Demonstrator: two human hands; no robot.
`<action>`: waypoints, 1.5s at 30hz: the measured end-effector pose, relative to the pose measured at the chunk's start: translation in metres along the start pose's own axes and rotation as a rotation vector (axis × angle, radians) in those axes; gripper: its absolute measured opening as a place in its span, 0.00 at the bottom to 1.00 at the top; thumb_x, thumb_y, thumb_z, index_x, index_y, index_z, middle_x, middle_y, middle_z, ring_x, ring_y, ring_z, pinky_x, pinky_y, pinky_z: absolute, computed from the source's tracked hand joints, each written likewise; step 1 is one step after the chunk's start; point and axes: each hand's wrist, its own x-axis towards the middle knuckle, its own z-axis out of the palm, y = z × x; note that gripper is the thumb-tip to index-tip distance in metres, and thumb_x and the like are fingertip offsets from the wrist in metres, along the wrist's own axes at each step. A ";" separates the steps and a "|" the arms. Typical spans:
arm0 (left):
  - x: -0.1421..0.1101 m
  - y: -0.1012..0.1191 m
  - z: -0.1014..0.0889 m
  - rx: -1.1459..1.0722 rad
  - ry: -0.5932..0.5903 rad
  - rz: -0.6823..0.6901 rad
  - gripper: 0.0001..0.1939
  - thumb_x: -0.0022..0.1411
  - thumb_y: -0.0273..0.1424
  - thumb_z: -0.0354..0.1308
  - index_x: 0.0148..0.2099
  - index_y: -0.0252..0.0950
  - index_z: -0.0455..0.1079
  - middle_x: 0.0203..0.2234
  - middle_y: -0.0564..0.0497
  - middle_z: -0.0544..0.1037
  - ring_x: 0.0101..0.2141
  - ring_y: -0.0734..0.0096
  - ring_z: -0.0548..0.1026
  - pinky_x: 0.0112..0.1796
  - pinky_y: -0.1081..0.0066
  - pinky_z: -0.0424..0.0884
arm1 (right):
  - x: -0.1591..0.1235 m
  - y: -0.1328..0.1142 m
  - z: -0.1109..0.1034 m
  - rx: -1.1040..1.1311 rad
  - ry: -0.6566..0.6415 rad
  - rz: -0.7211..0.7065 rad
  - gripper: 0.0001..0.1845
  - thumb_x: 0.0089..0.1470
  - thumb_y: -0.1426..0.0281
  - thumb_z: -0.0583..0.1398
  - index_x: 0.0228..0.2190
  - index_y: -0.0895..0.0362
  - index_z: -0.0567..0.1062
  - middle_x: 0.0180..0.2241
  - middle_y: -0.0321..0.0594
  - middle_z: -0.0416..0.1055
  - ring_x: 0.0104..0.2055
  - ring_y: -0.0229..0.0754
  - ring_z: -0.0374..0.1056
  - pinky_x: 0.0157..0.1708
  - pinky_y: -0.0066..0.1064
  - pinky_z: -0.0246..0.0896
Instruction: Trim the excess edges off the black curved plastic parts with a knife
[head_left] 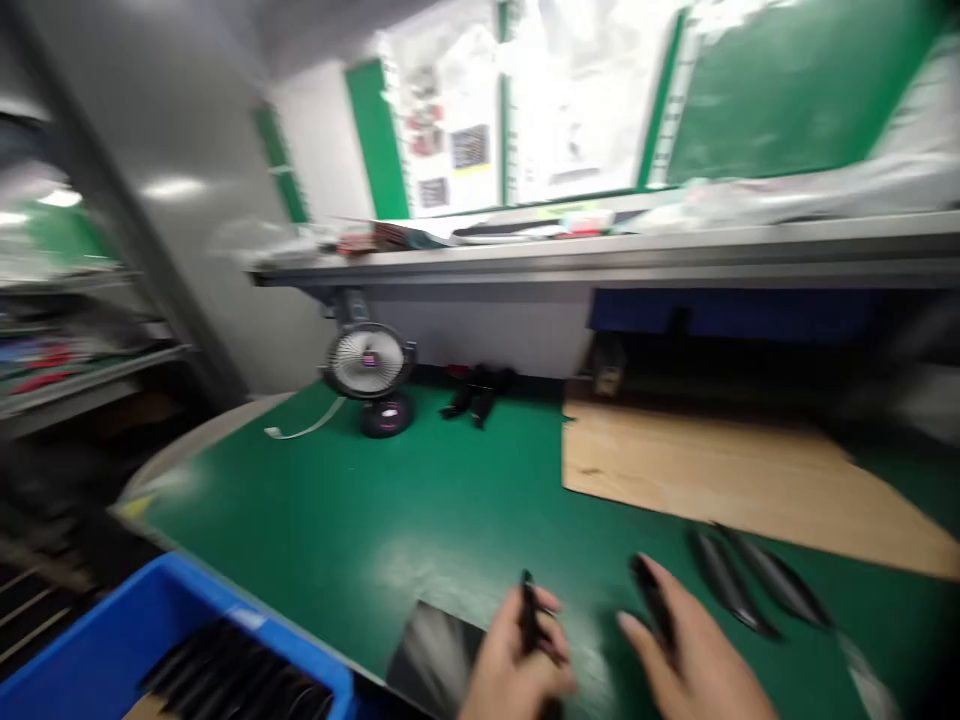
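Note:
Over the green tabletop, my left hand [517,655] is closed around a slim black part [529,615]; blur hides its exact kind. My right hand [694,650] pinches a narrow, curved black piece [654,600] between thumb and fingers. The two hands are apart, with bare green surface between them. Just beyond the right hand lie two glossy black curved pieces, a nearer one [731,585] and a farther one [780,578]. Beside the left wrist, at the table's near edge, is a flat dark sheet or plate [435,655], partly covered by the hand.
A blue bin [255,620] with several black parts [232,680] stands at the lower left. Towards the back are a small fan [369,362] and some black items [480,392]. Cardboard [690,465] lies at the right, under a shelf [600,262] running across the bench.

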 end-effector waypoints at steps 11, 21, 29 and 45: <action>0.011 -0.019 0.059 -0.345 0.206 -0.079 0.11 0.65 0.25 0.46 0.31 0.31 0.66 0.22 0.53 0.63 0.19 0.78 0.63 0.17 0.79 0.64 | -0.008 0.100 -0.130 -0.638 0.197 0.380 0.12 0.57 0.64 0.55 0.34 0.60 0.73 0.34 0.50 0.71 0.37 0.56 0.68 0.34 0.41 0.62; 0.005 0.007 0.089 -0.331 0.417 0.107 0.07 0.65 0.28 0.51 0.33 0.33 0.64 0.22 0.54 0.63 0.20 0.79 0.63 0.17 0.81 0.62 | -0.037 0.058 -0.133 -0.222 0.102 0.181 0.17 0.64 0.59 0.48 0.47 0.50 0.70 0.35 0.39 0.72 0.36 0.43 0.71 0.30 0.28 0.65; -0.003 0.015 0.089 -0.278 0.424 0.242 0.09 0.63 0.33 0.54 0.31 0.36 0.63 0.19 0.57 0.62 0.17 0.78 0.61 0.14 0.81 0.59 | -0.063 -0.020 -0.059 0.053 -0.428 -0.221 0.18 0.66 0.67 0.48 0.52 0.52 0.71 0.29 0.38 0.66 0.30 0.40 0.66 0.28 0.28 0.61; -0.016 0.024 0.083 -0.234 0.397 0.291 0.13 0.64 0.37 0.53 0.29 0.36 0.62 0.16 0.57 0.61 0.15 0.78 0.60 0.14 0.80 0.55 | -0.063 -0.030 -0.041 -0.161 -0.379 -0.238 0.15 0.65 0.64 0.48 0.32 0.50 0.72 0.24 0.34 0.66 0.22 0.39 0.66 0.22 0.27 0.56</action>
